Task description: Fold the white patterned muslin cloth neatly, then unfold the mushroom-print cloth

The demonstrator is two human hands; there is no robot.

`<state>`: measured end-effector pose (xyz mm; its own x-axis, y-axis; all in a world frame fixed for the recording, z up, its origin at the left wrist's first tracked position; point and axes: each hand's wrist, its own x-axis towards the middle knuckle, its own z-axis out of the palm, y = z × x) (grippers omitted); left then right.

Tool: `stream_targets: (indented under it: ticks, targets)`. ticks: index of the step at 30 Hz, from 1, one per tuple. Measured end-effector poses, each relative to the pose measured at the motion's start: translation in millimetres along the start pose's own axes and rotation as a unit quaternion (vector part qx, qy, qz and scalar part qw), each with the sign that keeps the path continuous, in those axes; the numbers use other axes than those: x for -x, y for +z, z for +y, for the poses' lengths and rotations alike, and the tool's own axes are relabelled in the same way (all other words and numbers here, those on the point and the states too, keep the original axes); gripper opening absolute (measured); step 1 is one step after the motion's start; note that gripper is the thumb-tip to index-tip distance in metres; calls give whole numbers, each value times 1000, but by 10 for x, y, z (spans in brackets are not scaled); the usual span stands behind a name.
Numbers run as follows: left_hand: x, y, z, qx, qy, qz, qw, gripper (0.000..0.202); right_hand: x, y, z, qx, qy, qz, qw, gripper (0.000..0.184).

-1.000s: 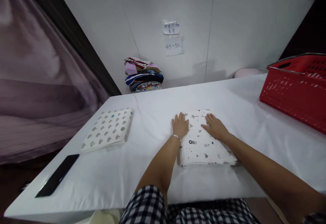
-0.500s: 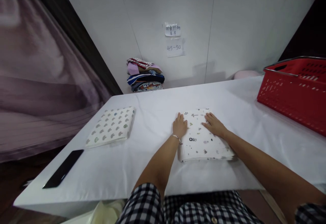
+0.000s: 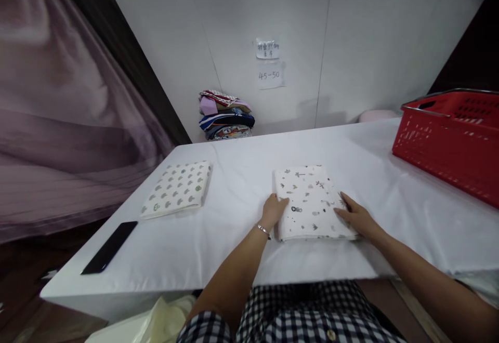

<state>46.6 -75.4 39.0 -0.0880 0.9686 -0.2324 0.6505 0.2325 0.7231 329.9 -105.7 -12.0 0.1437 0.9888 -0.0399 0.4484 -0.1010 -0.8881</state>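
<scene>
In front of me a folded white cloth (image 3: pixel 307 213) with small palm and animal prints lies flat on the white-covered table. My left hand (image 3: pixel 275 210) grips its left edge, thumb on top and the other fingers along the side, partly hidden. At the right edge my right hand (image 3: pixel 354 215) holds the cloth in the same way, its thumb on the print and its fingertips by the side. Farther left rests a second folded cloth (image 3: pixel 179 187), white with grey mushroom-like shapes; neither hand touches it.
A black flat slab (image 3: pixel 109 248) lies near the table's left front edge. The red basket (image 3: pixel 448 145) stands at the right. Behind the table rises a stack of folded fabrics (image 3: pixel 226 117) against the wall, under paper signs (image 3: pixel 270 75). A pinkish curtain (image 3: pixel 70 124) hangs at left.
Both hands have come off the cloth's upper part and slid nearer to me, out to its left and right edges. The cloth stays folded in about the same place.
</scene>
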Motion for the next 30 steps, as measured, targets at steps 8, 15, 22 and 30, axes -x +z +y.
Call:
stream_targets:
  ticks: [8, 15, 22, 30]
  targets:
    - [78, -25, -66, 10, -9, 11, 1000, 34, -129, 15, -217, -80, 37, -49, 995, 77]
    - [177, -148, -226, 45, -35, 117, 992, 39, -497, 330, -536, 13, -57, -59, 997, 73]
    - [327, -126, -308, 39, -35, 98, 994, 57, -349, 319, -338, 79, -78, -43, 993, 62]
    - [756, 50, -479, 112, 39, 114, 986, 53, 176, 209, -116, 63, -150, 28, 986, 52]
